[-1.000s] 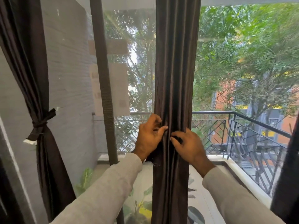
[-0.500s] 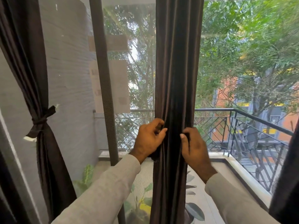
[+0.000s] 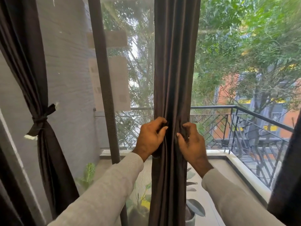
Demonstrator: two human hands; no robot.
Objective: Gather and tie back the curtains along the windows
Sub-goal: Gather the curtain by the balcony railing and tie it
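Observation:
A dark brown curtain (image 3: 175,70) hangs bunched into a narrow column at the middle of the window. My left hand (image 3: 150,137) grips its left edge, fingers curled into the folds. My right hand (image 3: 191,142) grips its right edge at about the same height, thumb on the front folds. At the far left another dark curtain (image 3: 32,66) hangs gathered, cinched by a knotted tie-back (image 3: 40,120). A third dark curtain (image 3: 288,173) shows at the right edge.
A dark window frame post (image 3: 104,79) stands left of the middle curtain, with a mesh screen over the glass. Outside lie a balcony with a black metal railing (image 3: 244,126), potted plants (image 3: 88,175) and trees.
My right hand has turned from lying across the front folds to gripping the curtain's right edge. Both hands have moved apart and now squeeze the column from both sides.

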